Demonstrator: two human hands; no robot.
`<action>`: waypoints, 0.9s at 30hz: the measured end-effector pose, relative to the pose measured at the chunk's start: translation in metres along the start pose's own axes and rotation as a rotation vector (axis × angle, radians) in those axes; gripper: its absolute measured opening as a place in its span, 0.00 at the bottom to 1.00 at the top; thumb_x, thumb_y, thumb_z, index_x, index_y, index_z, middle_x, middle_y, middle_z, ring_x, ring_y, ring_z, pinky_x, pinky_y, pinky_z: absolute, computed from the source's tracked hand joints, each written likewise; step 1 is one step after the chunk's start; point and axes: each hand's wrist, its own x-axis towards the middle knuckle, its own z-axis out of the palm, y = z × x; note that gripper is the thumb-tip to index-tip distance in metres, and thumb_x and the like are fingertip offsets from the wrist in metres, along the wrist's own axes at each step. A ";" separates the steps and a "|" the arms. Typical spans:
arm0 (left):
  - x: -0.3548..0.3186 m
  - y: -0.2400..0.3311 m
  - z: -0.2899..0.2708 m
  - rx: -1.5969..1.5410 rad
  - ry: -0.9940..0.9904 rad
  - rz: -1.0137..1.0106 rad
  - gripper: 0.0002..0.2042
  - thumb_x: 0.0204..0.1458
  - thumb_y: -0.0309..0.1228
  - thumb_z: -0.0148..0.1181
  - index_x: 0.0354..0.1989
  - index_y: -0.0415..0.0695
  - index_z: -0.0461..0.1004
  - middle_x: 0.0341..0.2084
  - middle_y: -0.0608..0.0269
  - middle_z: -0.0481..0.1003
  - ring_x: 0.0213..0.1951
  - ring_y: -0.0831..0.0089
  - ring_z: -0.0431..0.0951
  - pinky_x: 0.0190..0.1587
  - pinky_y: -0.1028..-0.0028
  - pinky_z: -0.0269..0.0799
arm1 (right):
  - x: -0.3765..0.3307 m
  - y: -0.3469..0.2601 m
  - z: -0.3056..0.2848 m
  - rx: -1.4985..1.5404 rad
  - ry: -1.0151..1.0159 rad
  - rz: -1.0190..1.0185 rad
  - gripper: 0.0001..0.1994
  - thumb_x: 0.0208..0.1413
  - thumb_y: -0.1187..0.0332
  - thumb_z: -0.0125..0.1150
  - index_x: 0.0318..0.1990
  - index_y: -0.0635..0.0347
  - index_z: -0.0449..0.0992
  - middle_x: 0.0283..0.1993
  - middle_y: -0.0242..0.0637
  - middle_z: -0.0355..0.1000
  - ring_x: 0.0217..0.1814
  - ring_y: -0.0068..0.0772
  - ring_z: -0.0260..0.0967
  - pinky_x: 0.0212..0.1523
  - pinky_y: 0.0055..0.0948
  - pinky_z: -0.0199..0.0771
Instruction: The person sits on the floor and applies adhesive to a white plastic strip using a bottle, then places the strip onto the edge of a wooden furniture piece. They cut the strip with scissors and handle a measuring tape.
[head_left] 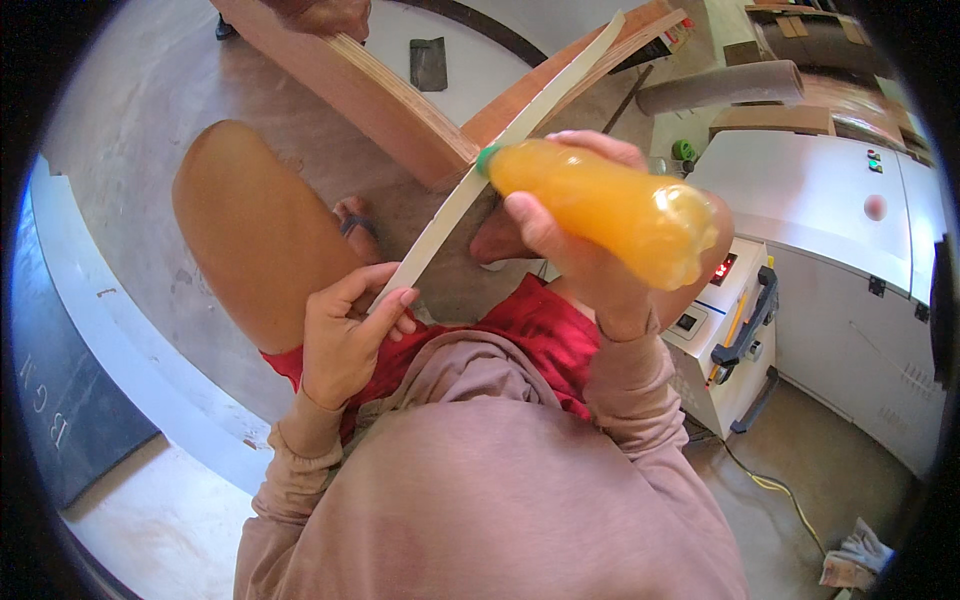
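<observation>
My left hand (345, 325) pinches the near end of a long, thin, pale strip (436, 232) between thumb and fingers. The strip slants away to the upper right with a slight curve. In my right hand (590, 270) is a plastic bottle (610, 205) of orange-yellow liquid, tipped on its side. Its green cap (487, 160) points left and meets or overlaps the strip; I cannot tell whether they touch. My right fingers wrap round the bottle's far side, with the thumb on the near side.
Beyond the strip, reddish-brown wooden boards (350, 95) with layered edges meet at an angle. To the right are a white machine (705, 320) with a black handle, a white cabinet (800, 190) and a brown roll (720, 87). A dark board (70, 410) lies left; gloves (858, 555) lie lower right.
</observation>
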 end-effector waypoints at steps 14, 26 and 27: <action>0.001 0.006 -0.006 -0.124 -0.083 -0.072 0.15 0.63 0.24 0.68 0.56 0.32 0.81 0.35 0.61 0.85 0.28 0.80 0.81 0.31 0.81 0.77 | -0.017 -0.010 -0.001 -0.090 -0.172 -0.272 0.22 0.54 0.72 0.80 0.56 0.64 0.80 0.52 0.40 0.80 0.46 0.29 0.83 0.49 0.27 0.84; 0.002 0.003 -0.005 -0.100 -0.061 -0.058 0.15 0.66 0.25 0.66 0.58 0.31 0.79 0.38 0.57 0.85 0.30 0.78 0.82 0.33 0.79 0.78 | -0.053 -0.032 0.000 0.243 -0.237 0.088 0.24 0.50 0.67 0.81 0.53 0.61 0.80 0.53 0.40 0.79 0.50 0.32 0.80 0.53 0.30 0.82; 0.002 0.003 -0.005 -0.094 -0.060 -0.073 0.16 0.66 0.25 0.65 0.59 0.31 0.78 0.39 0.57 0.85 0.31 0.78 0.83 0.34 0.79 0.79 | -0.053 -0.030 -0.004 0.267 -0.170 0.160 0.23 0.51 0.68 0.80 0.54 0.62 0.79 0.53 0.40 0.78 0.50 0.32 0.80 0.53 0.30 0.82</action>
